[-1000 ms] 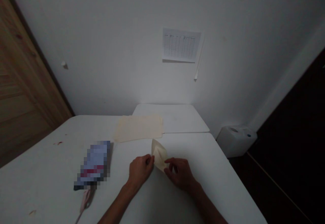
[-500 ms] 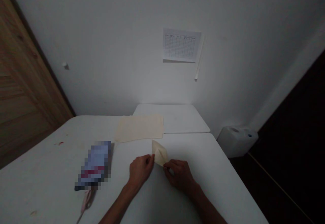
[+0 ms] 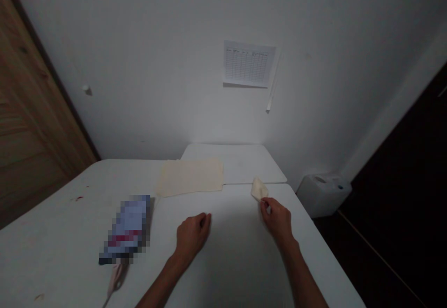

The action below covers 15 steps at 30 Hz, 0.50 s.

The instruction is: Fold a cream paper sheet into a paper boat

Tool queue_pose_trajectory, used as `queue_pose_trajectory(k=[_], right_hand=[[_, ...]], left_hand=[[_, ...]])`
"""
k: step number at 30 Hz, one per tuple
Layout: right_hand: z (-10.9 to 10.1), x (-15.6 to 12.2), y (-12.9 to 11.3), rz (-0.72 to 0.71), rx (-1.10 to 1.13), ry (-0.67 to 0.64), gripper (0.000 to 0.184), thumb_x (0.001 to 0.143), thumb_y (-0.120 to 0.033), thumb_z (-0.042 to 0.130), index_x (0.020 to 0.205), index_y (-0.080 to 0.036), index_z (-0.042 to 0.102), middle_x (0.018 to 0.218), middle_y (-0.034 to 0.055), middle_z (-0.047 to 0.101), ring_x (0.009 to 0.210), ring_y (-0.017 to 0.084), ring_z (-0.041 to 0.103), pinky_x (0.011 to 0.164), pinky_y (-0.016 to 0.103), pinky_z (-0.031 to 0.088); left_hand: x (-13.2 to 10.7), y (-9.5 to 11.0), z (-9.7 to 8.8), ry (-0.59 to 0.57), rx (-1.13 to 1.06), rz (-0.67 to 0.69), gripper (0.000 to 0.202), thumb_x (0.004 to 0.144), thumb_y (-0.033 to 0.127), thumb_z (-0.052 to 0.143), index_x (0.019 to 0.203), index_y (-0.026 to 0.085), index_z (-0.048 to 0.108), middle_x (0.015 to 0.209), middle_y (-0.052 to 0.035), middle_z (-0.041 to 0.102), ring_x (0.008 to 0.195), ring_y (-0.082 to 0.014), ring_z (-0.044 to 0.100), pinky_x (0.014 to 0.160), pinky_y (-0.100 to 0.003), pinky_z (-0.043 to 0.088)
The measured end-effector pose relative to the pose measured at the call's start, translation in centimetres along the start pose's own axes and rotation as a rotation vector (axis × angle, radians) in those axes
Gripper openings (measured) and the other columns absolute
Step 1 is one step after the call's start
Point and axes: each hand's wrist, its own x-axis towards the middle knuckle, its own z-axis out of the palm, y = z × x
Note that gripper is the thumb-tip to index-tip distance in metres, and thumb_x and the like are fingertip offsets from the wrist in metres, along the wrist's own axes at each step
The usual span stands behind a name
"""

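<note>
At left on white table (image 3: 237,266), blue item (image 3: 127,226) blurred into pixel blocks, with pinkish object (image 3: 114,277) below, too dim to identify. On wall (image 3: 150,56), printed sheet (image 3: 248,64), text too small to read. Cropped at lower edge, both forearms (image 3: 162,280). Pinching near corner of small cream piece (image 3: 259,188) with thumb and forefinger of right hand (image 3: 278,218), rest jutting past fingertips, overlapping white board's (image 3: 249,161) front edge in view; contact impossible to tell. Clenching left hand (image 3: 193,234), palm hidden, well apart from piece. Farther back, larger cream sheet (image 3: 190,177).
</note>
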Motion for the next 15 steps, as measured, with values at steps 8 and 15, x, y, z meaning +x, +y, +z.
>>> queue_pose_trajectory(k=[8,15], right_hand=[[-0.9,0.2,2.6,0.157,-0.105,0.028,0.024,0.087,-0.031,0.047,0.100,-0.022,0.065,0.094,0.0019,0.063,0.072,0.014,0.059,0.061,0.025,0.037],[-0.4,0.1,2.9,0.189,-0.132,0.026,0.022,0.084,-0.031,0.053,0.101,-0.024,0.065,0.097,0.0006,0.060,0.072,0.013,0.058,0.059,0.025,0.035]], left_hand=[[0.0,-0.2,0.1,0.000,-0.002,0.012,0.045,0.095,0.044,0.032,0.077,0.023,0.068,0.073,-0.0053,0.070,0.070,-0.0207,0.064,0.055,-0.026,0.025],[0.0,-0.1,-0.1,0.000,-0.010,0.005,0.042,0.095,0.043,0.034,0.077,0.022,0.066,0.072,-0.0044,0.069,0.070,-0.0198,0.063,0.056,-0.026,0.026]])
